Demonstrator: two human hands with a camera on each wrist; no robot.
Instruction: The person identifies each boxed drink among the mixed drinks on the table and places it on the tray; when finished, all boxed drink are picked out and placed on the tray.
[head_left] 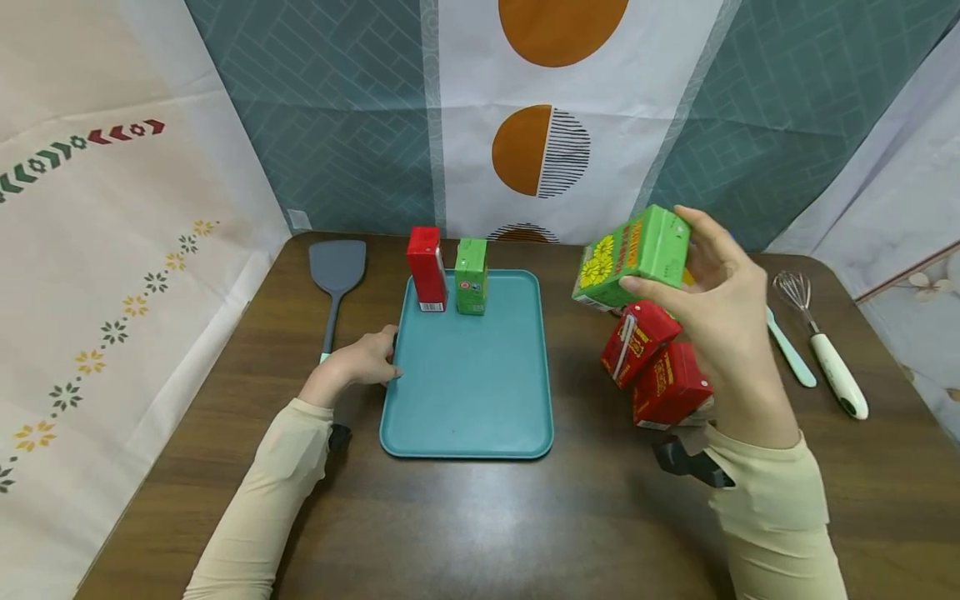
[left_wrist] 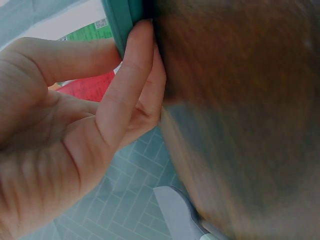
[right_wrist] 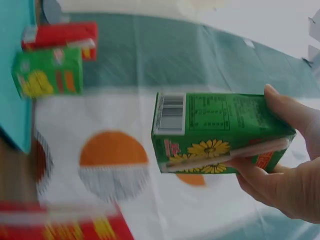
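A green drink carton (head_left: 633,254) with yellow flowers is held up in the air by my right hand (head_left: 723,308), thumb on one side and fingers on the other. In the right wrist view the carton (right_wrist: 220,132) shows a barcode end and a straw along its side. My left hand (head_left: 363,357) pinches the left rim of a teal tray (head_left: 465,383); the left wrist view shows thumb and fingers on the tray edge (left_wrist: 122,25). At the tray's back left stand a red carton (head_left: 427,271) and another green carton (head_left: 471,279), side by side.
Red cartons (head_left: 671,383) lie on the table (head_left: 480,525) below my right hand. Farther right are a whisk (head_left: 836,371) and a pale green-handled utensil (head_left: 791,350). A grey spatula (head_left: 337,271) lies left of the tray. Patterned cloth (head_left: 360,108) hangs behind the table.
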